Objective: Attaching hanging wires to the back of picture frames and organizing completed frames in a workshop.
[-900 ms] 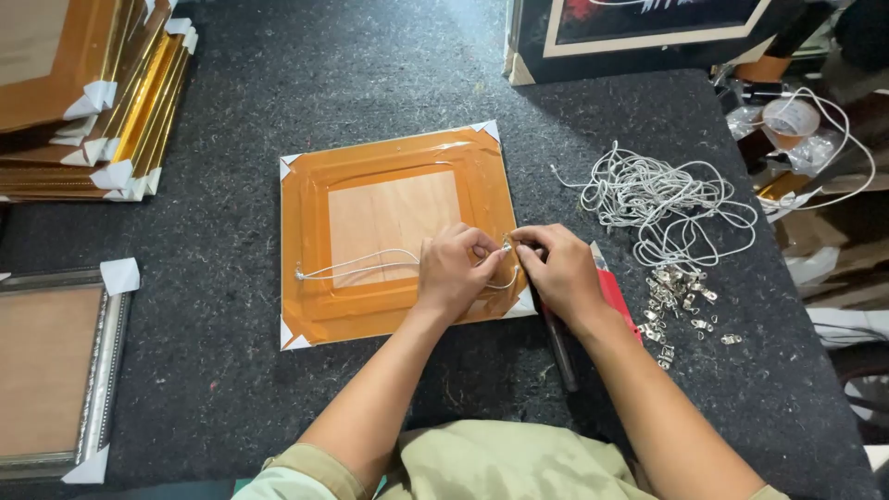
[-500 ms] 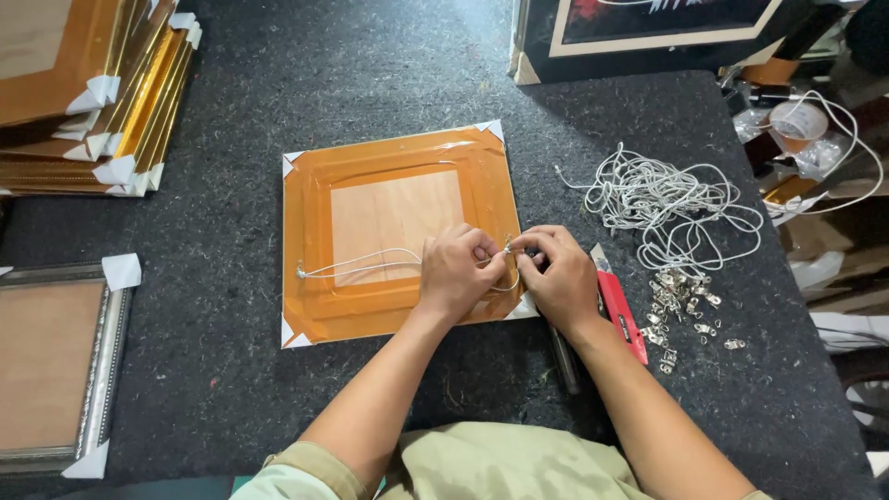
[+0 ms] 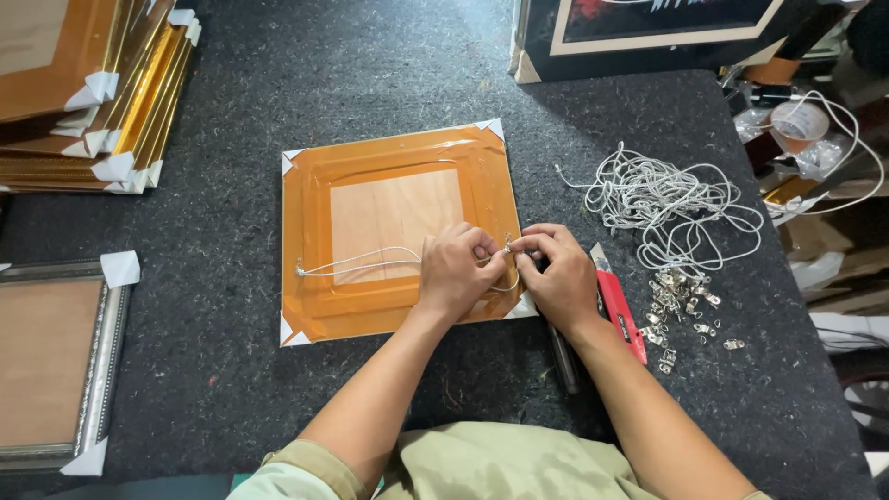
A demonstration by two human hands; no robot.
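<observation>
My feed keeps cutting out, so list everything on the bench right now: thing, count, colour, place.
picture frame: one, orange back up, centre
hanging cord: one, white, across the frame's back
cord bundle: one tangle, white, right of the frame
metal hangers: small pile, silver, below the bundle
cutter: one, red, beside the right wrist
stacked frames: several, gold, top left
silver frame: one, left edge
left hand: pinching the cord
right hand: pinching the cord's end

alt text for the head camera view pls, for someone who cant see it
Both hands, left hand and right hand, pinch a white cord at the right edge of an orange picture frame lying back-up on a dark table. Loose cord lies to the right.
</observation>
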